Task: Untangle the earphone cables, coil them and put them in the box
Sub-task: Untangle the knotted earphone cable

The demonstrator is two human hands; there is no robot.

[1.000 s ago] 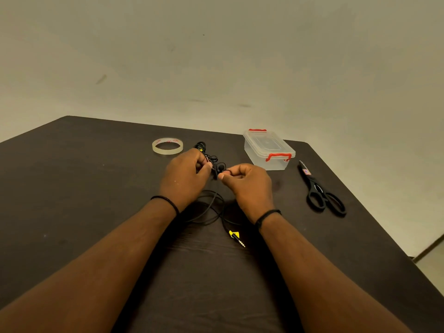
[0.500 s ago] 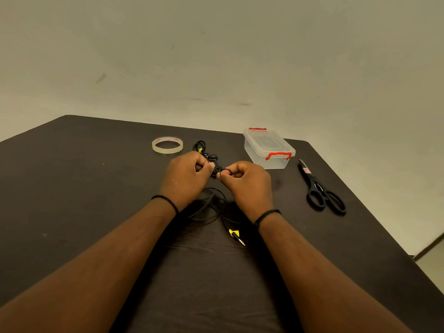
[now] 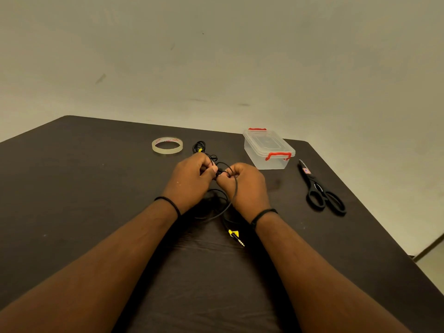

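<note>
Earphone cables (image 3: 217,205), black and tangled, bunched at mid-table between two hands. Left hand (image 3: 191,179) curled tight, thumb and fingers pinching the knot at its near side. Right hand (image 3: 245,183) likewise curled, fingertips (image 3: 224,174) pinching the same knot, almost touching the left thumb. One loop arching over the back of the right fingers and dropping toward the wrist. More slack looped on the dark table (image 3: 72,188) under and between the wrists. Plug (image 3: 236,237) with a yellow tag lying flat just near of the right wrist (metal tip pointing toward the camera side). Another bundle of black cord with a yellow tag (image 3: 200,147) resting beyond the left knuckles, whether joined to the pinched knot impossible to tell. Clear box (image 3: 269,150) with red latches, lid on, standing to the right and beyond the hands, apart from them. Tape roll (image 3: 167,145) lying flat to the far left of the cord bundle. Black scissors (image 3: 320,189) closed, flat near the right edge. Thin black bands on both wrists.
</note>
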